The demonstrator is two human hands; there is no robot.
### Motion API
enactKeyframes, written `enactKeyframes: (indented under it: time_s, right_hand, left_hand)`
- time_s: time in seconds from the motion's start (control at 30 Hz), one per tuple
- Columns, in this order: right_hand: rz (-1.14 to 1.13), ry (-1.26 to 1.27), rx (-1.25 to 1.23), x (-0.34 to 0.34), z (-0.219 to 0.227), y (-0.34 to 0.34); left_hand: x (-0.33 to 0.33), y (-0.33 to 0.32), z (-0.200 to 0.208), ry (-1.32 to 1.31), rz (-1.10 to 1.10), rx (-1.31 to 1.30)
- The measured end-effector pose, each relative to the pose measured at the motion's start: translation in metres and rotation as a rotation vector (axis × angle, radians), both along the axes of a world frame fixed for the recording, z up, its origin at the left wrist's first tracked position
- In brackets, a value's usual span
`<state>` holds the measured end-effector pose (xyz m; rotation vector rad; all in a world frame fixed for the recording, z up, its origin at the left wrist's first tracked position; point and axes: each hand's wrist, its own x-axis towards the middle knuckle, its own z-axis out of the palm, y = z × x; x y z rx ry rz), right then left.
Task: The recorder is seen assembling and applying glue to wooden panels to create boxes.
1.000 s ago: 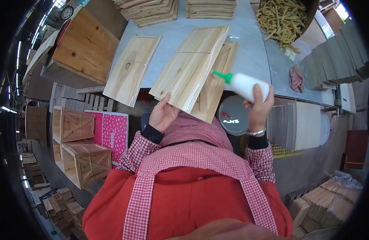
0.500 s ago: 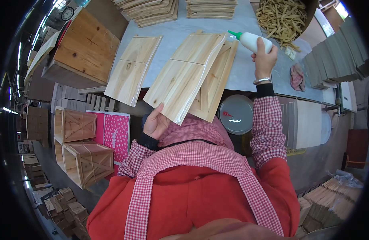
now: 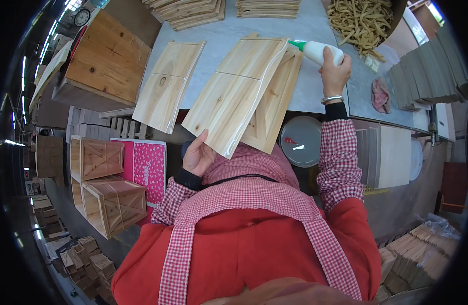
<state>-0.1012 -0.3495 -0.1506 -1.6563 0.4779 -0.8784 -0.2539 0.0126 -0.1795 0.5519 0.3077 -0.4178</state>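
Observation:
My left hand (image 3: pixel 199 154) grips the near edge of a pale wooden panel (image 3: pixel 233 91), tilted over the table's front edge. A wet white line of glue runs along the panel's right edge. In my right hand (image 3: pixel 335 76) is a white glue bottle (image 3: pixel 317 52) with a green nozzle, held on its side. Its tip is at the panel's far right corner. Under that panel lies a framed wooden panel (image 3: pixel 274 101) with a diagonal brace, partly covered. To the left, a second plain panel (image 3: pixel 169 84) has a shiny line along its right edge.
Stacks of wooden panels (image 3: pixel 193 11) stand at the table's far side. A box of tan strips (image 3: pixel 357 25) is at the far right, with a pink rag (image 3: pixel 380 95) nearer. A large wooden box (image 3: pixel 104 58) stands left. Below the table edge is a round grey lid (image 3: pixel 301 133).
The glue bottle's tip has moved slightly toward the panel's far right corner. My left hand keeps its hold on the panel, and the view has shifted a little.

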Motion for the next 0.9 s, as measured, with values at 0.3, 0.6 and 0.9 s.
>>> enactKeyframes:
  time_s: [0.3, 0.6, 0.9]
  right_hand:
    - [0.173, 0.008, 0.055, -0.028, 0.005, 0.012]
    - [0.165, -0.264, 0.470, -0.083, 0.045, 0.024]
    - [0.062, -0.398, 0.490, -0.096, 0.071, 0.021]
  left_hand:
    - [0.015, -0.001, 0.000, -0.016, -0.002, -0.016]
    - [0.001, 0.041, 0.028, -0.202, 0.131, 0.045]
    - [0.124, 0.137, 0.241, -0.795, 0.591, 0.282]
